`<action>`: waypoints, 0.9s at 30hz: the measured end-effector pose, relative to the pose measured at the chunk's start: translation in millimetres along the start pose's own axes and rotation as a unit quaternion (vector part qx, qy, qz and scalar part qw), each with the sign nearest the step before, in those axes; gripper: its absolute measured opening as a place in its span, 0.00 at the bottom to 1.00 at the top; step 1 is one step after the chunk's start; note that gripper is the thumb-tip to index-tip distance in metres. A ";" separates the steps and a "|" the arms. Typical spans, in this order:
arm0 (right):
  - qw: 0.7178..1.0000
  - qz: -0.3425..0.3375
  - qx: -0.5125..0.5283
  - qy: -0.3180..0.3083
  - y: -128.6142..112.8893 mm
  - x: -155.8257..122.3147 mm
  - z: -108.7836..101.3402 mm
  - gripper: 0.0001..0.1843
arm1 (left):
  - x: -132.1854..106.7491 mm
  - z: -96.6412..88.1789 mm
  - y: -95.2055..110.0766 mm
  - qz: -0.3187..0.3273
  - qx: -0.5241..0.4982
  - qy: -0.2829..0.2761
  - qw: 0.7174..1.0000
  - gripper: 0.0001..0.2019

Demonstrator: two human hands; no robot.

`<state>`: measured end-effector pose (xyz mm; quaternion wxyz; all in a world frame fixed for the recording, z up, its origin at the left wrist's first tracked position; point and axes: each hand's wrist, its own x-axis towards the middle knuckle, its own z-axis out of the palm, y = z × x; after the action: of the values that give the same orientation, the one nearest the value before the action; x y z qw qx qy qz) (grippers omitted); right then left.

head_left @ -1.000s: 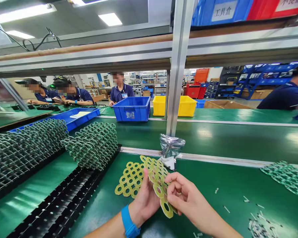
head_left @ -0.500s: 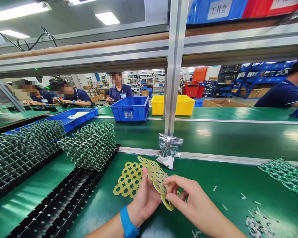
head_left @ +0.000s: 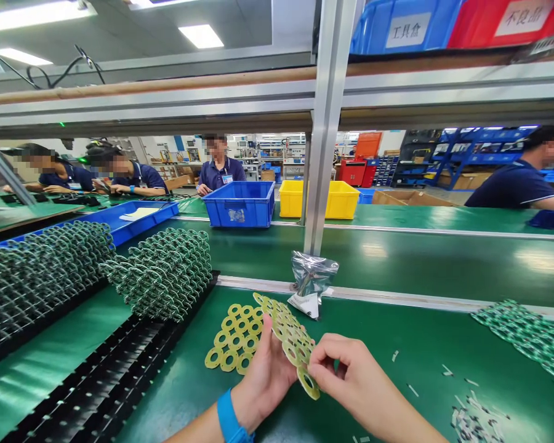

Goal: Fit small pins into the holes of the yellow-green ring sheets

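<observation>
My left hand (head_left: 268,375), a blue band at its wrist, is closed on a tilted yellow-green panel of joined ring-shaped boards (head_left: 292,354), thumb on its left edge and fingers behind. At the panel's right edge, the thumb and index finger of my right hand (head_left: 346,375) are pinched together. Whether they grip the edge itself or something small is hidden. Beyond my left hand a similar ring panel (head_left: 233,338) lies flat on the green work surface (head_left: 373,332). Small pale strips (head_left: 475,418), some with dark ends, lie scattered at the lower right.
Green boards (head_left: 166,271) stand upright in a black slotted rack (head_left: 106,375) at left. More green boards (head_left: 526,338) lie at right. A silvery bag (head_left: 311,277) rests by the metal post (head_left: 325,123). Blue (head_left: 240,203) and yellow bins (head_left: 339,200) stand behind. Several people sit beyond.
The view has shifted slightly. My right hand's fingers have drawn closer together at the panel's right edge; my left hand keeps its hold on the panel.
</observation>
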<state>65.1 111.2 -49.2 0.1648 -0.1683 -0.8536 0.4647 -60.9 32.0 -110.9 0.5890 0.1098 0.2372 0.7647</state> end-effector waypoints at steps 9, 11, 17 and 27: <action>1.000 -0.008 -0.015 0.007 1.3 0.9 5.5 0.10 | -0.4 1.1 0.8 0.003 -0.019 -0.009 1.000 0.24; 1.000 -0.010 -0.007 0.004 -0.1 1.1 2.9 0.08 | -0.2 2.6 2.9 -0.003 -0.025 -0.017 1.000 0.25; 0.999 -0.007 -0.018 0.049 -3.4 -3.1 -38.2 0.03 | -4.2 13.9 18.9 -0.026 -0.053 -0.051 0.997 0.30; 0.972 -0.132 -0.196 -0.015 -15.2 -21.7 -55.8 0.04 | -25.9 39.2 30.5 -0.026 -0.128 -0.193 0.972 0.42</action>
<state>106.8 135.0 -10.3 0.1761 -0.0761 -0.9449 0.2653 -61.9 10.6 -59.1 0.6524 0.1730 0.0215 0.7375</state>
